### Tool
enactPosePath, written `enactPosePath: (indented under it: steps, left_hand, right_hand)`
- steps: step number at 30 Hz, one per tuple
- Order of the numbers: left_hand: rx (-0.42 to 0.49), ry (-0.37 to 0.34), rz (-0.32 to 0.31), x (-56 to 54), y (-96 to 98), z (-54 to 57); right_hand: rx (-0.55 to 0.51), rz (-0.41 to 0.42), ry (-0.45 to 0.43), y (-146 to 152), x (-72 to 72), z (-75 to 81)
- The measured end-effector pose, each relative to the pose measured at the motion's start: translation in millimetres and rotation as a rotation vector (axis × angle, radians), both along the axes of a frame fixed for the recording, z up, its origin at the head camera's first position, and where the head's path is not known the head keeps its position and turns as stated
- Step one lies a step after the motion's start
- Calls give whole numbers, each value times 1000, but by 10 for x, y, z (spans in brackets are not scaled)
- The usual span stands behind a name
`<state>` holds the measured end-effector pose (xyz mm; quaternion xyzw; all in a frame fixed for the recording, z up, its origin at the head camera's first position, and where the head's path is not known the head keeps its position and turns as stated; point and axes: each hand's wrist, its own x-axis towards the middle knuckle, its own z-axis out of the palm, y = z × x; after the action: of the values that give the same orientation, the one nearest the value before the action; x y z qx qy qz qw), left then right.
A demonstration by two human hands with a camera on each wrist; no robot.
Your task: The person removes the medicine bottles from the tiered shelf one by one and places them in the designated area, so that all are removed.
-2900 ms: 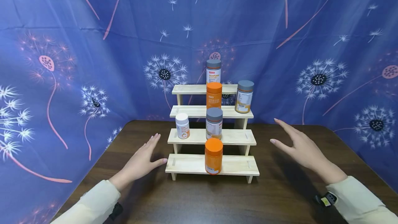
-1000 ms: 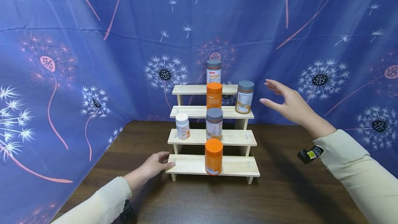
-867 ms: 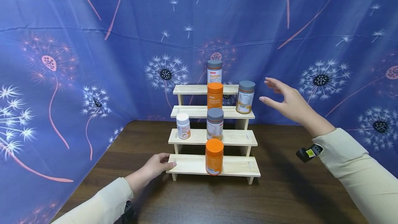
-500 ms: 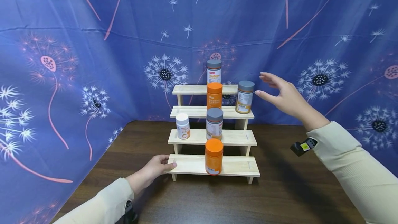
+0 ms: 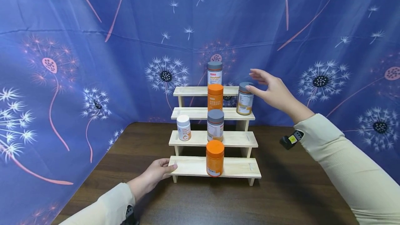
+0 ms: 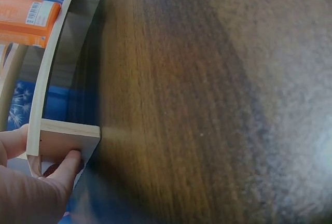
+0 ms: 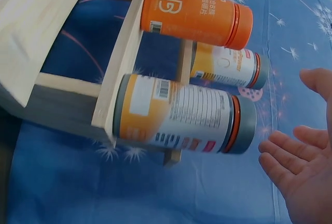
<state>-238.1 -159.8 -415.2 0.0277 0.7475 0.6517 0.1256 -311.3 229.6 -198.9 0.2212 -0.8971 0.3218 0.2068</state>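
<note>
A stepped wooden shelf stand [image 5: 190, 165] rises in four tiers. My left hand [image 5: 155, 173] grips the left end of its lowest tier; in the left wrist view the thumb and a finger [image 6: 68, 169] lie on either side of the board. At the right end of the second tier from the top stands a grey-lidded supplement jar [image 5: 244, 102]. My right hand [image 5: 275, 93] is beside its lid, fingers spread. In the right wrist view, a gap shows between those fingertips and the jar's lid [image 7: 244, 125].
Down the middle of the tiers stand a grey-lidded bottle [image 5: 214, 74], an orange jar [image 5: 215, 97], another grey-lidded jar [image 5: 215, 127] and an orange jar [image 5: 214, 159] in front. A small white bottle [image 5: 183, 129] sits left. Behind the brown table [image 5: 200, 200] hangs a blue cloth [image 5: 125, 61].
My left hand has moved right and taken hold of the lowest tier's end. My right hand has risen and moved left to the grey-lidded jar. The jars have stayed put.
</note>
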Motion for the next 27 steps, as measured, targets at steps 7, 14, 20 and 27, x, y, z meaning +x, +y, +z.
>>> enactPosePath:
  steps: [7, 14, 20, 27]
  left_hand:
    - [42, -27, -2, -5, -23, -12]
    - [64, -52, -53, -16, -66, -64]
    - [72, -55, -76, -15, -92, -84]
    - [67, -52, -64, -15, -73, -73]
  right_hand:
    - [-72, 18, -14, -170, -81, 37]
    - [-108, 7, -56, -305, -160, 73]
    - [-119, 5, -110, -418, -238, 155]
    - [-179, -15, -148, -569, -350, 188]
